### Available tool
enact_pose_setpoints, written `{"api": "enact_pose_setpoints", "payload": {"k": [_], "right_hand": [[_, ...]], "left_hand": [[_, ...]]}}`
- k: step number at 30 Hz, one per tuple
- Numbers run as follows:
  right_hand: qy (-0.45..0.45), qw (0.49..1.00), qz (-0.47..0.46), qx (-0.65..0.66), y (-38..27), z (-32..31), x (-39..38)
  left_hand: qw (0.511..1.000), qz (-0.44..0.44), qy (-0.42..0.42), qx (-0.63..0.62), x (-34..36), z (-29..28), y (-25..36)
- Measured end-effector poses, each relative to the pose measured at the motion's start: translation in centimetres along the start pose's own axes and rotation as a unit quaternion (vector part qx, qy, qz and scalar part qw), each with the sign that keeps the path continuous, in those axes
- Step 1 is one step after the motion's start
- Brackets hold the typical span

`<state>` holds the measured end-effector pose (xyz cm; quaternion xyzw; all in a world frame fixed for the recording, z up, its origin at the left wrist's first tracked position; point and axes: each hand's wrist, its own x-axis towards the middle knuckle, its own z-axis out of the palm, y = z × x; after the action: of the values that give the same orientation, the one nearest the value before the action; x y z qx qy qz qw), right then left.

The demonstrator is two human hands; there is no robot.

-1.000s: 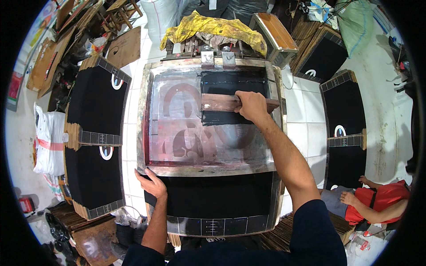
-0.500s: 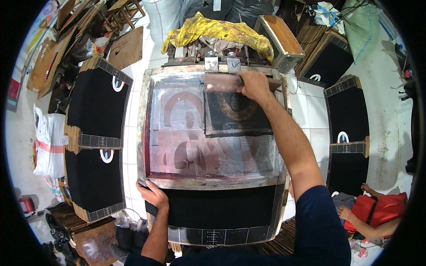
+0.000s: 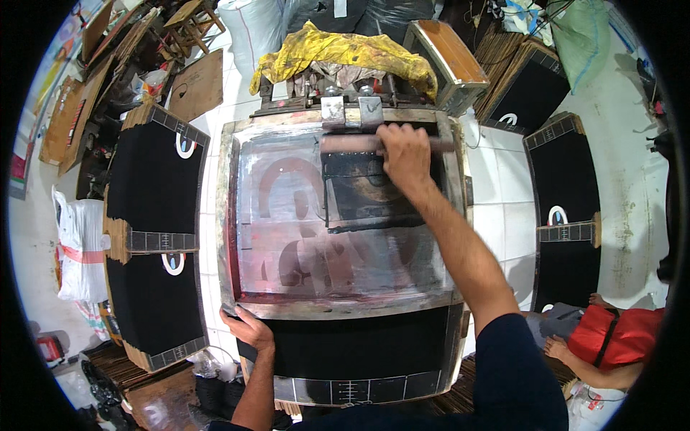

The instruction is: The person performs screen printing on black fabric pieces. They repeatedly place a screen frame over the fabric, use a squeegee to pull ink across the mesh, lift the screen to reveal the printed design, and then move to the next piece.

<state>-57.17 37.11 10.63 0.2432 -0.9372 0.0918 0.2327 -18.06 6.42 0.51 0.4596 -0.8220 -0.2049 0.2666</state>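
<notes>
A wooden-framed printing screen lies over a black cloth panel in front of me. Its mesh shows pale shapes, with a patch of black ink at the far right. My right hand is closed over the handle of a squeegee, which lies crosswise near the frame's far edge, over the inked patch. At the frame's near left corner, my left hand grips the wood, thumb on top; its other fingers are partly hidden.
Metal hinge clamps join the screen's far edge to a stand draped with a yellow cloth. Black panels line the left side, with more black panels on the right. Another person's hand and a red cloth item appear at lower right.
My right hand has drawn the squeegee slightly toward me over the black patch. My left hand stays on the frame corner. The whole view has shifted a little.
</notes>
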Motion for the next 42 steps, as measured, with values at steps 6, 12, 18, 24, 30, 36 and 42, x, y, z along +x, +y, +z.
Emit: {"api": "enact_pose_setpoints", "payload": {"k": [6,12,18,24,30,36,42], "right_hand": [[-0.071,0.997,0.012,0.009,0.9,1.3,1.6],[-0.172,0.985,0.020,0.012,-3.3,-5.7,-6.5],[-0.143,0.990,0.014,0.016,-0.4,-2.4,-0.7],[-0.129,0.991,0.030,-0.005,0.7,1.1,2.0],[-0.180,0.982,0.050,0.015,-3.9,-5.2,-7.4],[-0.095,0.993,0.047,0.043,-6.2,-6.8,-12.7],[-0.107,0.991,0.037,0.066,-5.1,-6.9,-10.7]], "left_hand": [[1.000,-0.006,-0.007,0.008,0.0,-0.5,0.4],[1.000,0.002,0.004,0.002,0.0,-0.2,0.0],[1.000,0.006,-0.001,0.002,0.1,-0.1,-0.2],[1.000,0.016,0.002,-0.012,0.2,-0.3,0.5],[0.997,-0.013,-0.045,-0.055,0.5,-0.8,-0.5],[0.956,0.125,-0.206,-0.165,3.0,-3.5,-1.7],[0.954,0.131,-0.209,-0.172,3.3,-4.0,0.0]]}}
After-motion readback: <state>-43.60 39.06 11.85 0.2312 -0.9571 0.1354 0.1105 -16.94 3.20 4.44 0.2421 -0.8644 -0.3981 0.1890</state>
